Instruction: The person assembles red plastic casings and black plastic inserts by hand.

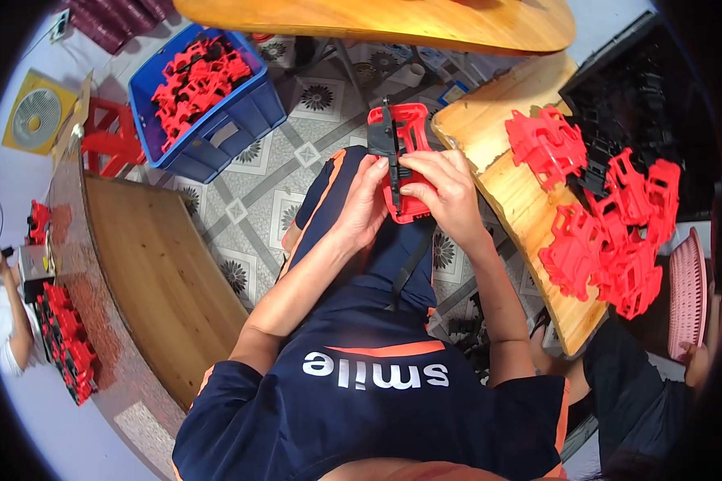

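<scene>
Over my lap I hold a red plastic frame [414,120] with rounded corners, with black plastic parts fitted in it, among them a long narrow black bar [392,140] running lengthwise. My left hand [364,204] is closed on the frame's left side, its thumb against the black bar. From the right, my right hand [445,192] reaches over the frame, fingers bent and thumb pressed at the black parts in the middle. Whether a small piece sits between those right fingertips is hidden.
Red plastic parts [610,216] lie heaped on a wooden board [509,212] at my right, beside many black pieces [626,104]. A blue crate [208,148] of red parts stands ahead left. Other people [634,385] sit at right and far left [12,321].
</scene>
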`<state>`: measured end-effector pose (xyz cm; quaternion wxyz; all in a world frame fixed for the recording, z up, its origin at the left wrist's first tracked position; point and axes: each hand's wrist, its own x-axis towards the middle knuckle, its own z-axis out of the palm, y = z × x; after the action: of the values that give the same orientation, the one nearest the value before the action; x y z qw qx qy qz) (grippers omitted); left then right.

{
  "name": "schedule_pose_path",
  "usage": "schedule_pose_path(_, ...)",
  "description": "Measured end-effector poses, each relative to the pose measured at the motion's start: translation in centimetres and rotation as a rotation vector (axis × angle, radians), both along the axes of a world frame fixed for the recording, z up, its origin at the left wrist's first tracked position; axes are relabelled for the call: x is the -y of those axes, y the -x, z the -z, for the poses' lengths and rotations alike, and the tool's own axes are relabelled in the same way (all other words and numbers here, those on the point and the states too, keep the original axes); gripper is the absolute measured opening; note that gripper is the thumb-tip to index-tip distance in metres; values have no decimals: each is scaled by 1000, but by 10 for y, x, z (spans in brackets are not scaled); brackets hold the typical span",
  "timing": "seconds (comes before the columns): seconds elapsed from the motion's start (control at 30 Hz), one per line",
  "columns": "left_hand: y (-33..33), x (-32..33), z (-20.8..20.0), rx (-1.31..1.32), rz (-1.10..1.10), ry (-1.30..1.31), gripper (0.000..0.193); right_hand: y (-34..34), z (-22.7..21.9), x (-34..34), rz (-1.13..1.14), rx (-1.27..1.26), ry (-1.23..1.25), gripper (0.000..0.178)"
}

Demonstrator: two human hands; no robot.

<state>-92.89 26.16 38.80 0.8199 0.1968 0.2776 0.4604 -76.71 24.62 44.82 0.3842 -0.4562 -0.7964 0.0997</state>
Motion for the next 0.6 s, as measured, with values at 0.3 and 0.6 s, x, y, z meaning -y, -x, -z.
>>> schedule_pose_path(0.3,45,1,-18,-147,-187,-73,64,22,-50,0,24,-9,-158,29)
schedule_pose_path(0.6,62,-2,-22,-127,-157,-170,68,46,-32,-2,-94,413,-325,37)
